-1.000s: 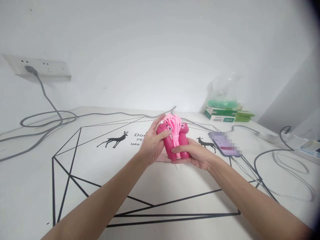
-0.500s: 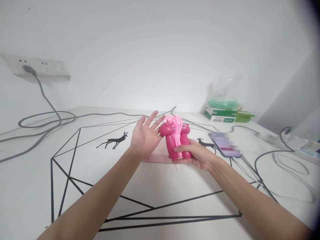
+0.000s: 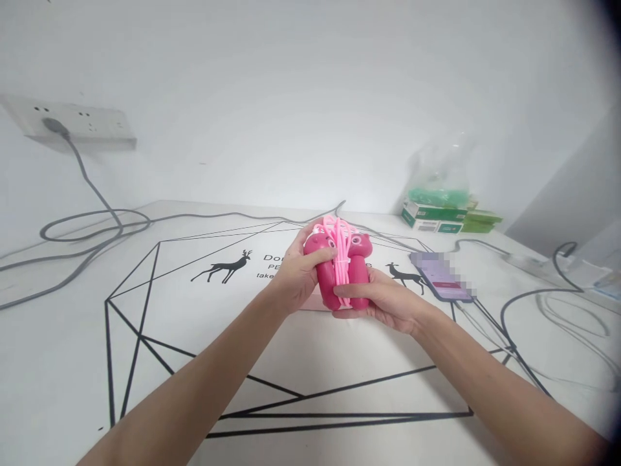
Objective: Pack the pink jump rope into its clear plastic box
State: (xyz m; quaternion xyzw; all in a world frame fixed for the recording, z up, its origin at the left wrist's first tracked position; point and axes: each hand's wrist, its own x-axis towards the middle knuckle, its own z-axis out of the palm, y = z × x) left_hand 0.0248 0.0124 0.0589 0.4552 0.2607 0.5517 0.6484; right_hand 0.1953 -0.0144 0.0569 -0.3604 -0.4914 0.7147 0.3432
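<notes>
Your right hand (image 3: 388, 301) and left hand (image 3: 297, 275) both grip a jump rope (image 3: 342, 275) above the desk (image 3: 339, 369): smooth, rounded magenta handles (image 3: 359, 275) with big-eyed animal heads (image 3: 317, 243), flanking thin, pale-pink cord (image 3: 341, 243) looped into a bound bundle.

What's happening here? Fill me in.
A person holds two dark pink animal-shaped handles up over the white table, with a bundle of light pink cord between them. The left hand grips the upper part of the handle on its side, and the right hand holds the lower ends, its thumb across the cord. A phone lies on the table to the right, and green-and-white boxes sit farther back.
</notes>
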